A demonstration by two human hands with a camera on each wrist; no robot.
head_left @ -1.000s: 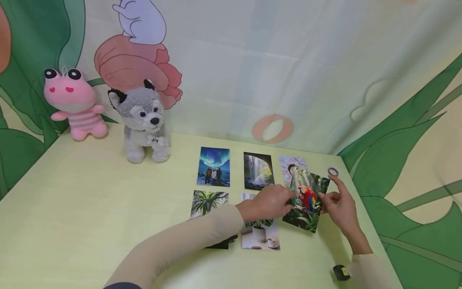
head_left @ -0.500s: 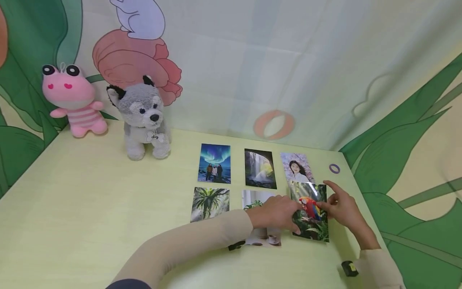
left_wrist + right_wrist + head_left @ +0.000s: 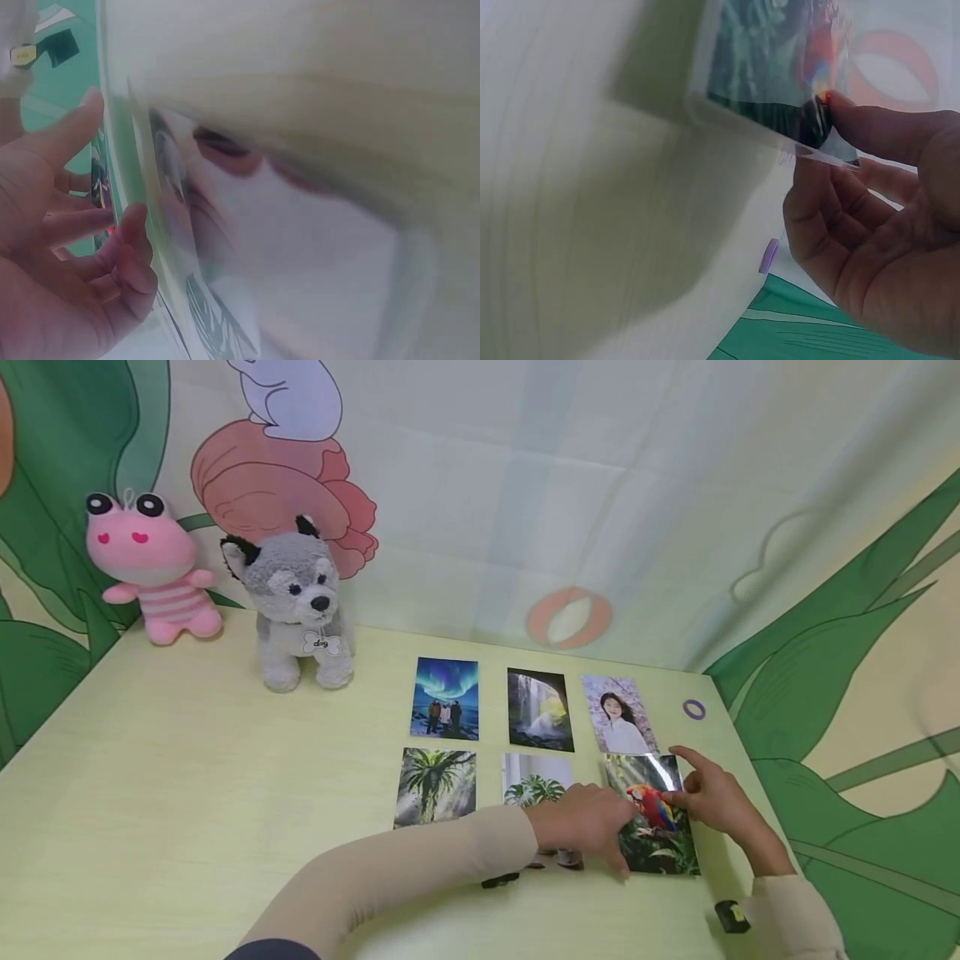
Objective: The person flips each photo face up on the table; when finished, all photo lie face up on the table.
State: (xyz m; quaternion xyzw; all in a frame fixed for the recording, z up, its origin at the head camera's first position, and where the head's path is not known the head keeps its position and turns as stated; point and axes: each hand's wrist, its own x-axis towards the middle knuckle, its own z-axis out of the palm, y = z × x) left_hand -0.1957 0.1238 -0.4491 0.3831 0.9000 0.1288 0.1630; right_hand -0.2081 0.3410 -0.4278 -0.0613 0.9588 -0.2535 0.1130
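A photo of a red parrot among green leaves (image 3: 660, 847) is close over the table at the right end of the lower row, below a portrait photo (image 3: 618, 714). My right hand (image 3: 716, 806) pinches its right edge; in the right wrist view the thumb (image 3: 885, 131) lies on the picture side and the fingers are behind. My left hand (image 3: 588, 818) reaches across the potted-plant photo (image 3: 536, 772), its fingertips at the parrot photo's left edge. In the left wrist view, that hand's thumb (image 3: 71, 131) stands apart from the fingers.
An aurora photo (image 3: 445, 697), a waterfall photo (image 3: 540, 710) and a fern-tree photo (image 3: 435, 785) lie left of the hands. A purple ring (image 3: 693, 709) and a small black object (image 3: 732, 917) are at the right. A plush husky (image 3: 300, 610) and pink plush frog (image 3: 161, 568) stand back left.
The parrot photo has come down and toward me, straightening and uncovering the portrait photo. Both hands moved with it; the left thumb has spread away from its index finger.
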